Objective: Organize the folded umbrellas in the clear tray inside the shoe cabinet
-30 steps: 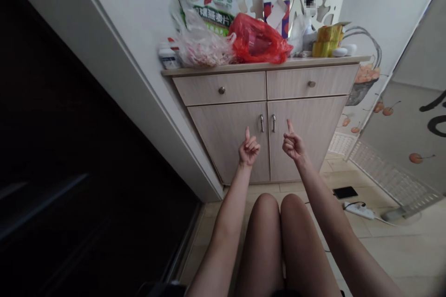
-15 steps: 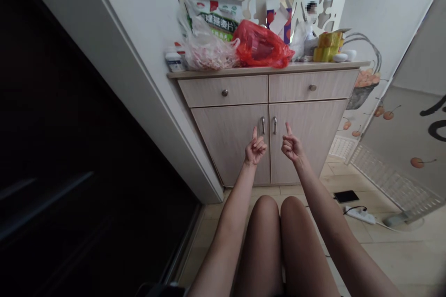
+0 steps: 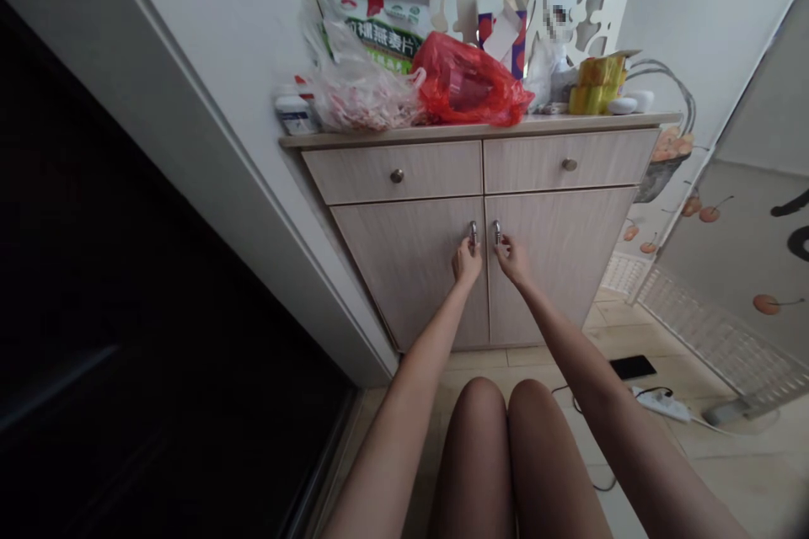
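Observation:
A light wood-grain cabinet stands in front of me, both its doors closed. My left hand has its fingers curled round the lower part of the left door's metal handle. On the other door, my right hand grips the lower end of the right handle with bent fingers. The fingertips partly cover both handles. Above the doors are two shut drawers with round knobs, the left knob and the right knob.
On the cabinet top stand a red plastic bag, a clear bag, an oatmeal bag, a white bottle and a yellow pack. A phone and a power strip lie on the floor at right.
Both hands have moved forward to the door handles. Their index fingers, pointing out before, are now bent, and each hand has taken hold of a handle.

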`<move>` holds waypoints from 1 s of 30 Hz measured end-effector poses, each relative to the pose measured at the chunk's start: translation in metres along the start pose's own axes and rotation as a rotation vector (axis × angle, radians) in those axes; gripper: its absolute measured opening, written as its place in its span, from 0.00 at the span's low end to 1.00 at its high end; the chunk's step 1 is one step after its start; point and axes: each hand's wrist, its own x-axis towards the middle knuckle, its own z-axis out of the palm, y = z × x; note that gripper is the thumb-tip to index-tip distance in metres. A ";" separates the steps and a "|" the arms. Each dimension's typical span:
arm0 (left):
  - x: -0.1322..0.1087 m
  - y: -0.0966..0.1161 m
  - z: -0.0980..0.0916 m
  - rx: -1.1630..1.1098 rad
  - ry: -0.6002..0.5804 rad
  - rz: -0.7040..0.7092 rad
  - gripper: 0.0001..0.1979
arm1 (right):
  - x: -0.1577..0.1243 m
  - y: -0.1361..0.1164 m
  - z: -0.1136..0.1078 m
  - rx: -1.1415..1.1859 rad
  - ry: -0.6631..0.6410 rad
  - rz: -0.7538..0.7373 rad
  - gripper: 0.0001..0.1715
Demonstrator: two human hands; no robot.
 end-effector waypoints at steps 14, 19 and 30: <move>-0.037 -0.012 -0.021 0.049 0.105 0.189 0.03 | -0.027 -0.017 -0.025 -0.093 -0.014 -0.033 0.19; -0.086 -0.025 -0.063 0.031 0.212 0.314 0.03 | -0.083 -0.028 -0.083 -0.084 0.037 -0.029 0.17; -0.173 -0.068 -0.196 0.100 0.441 0.295 0.11 | -0.167 -0.020 -0.233 -0.224 0.202 0.107 0.28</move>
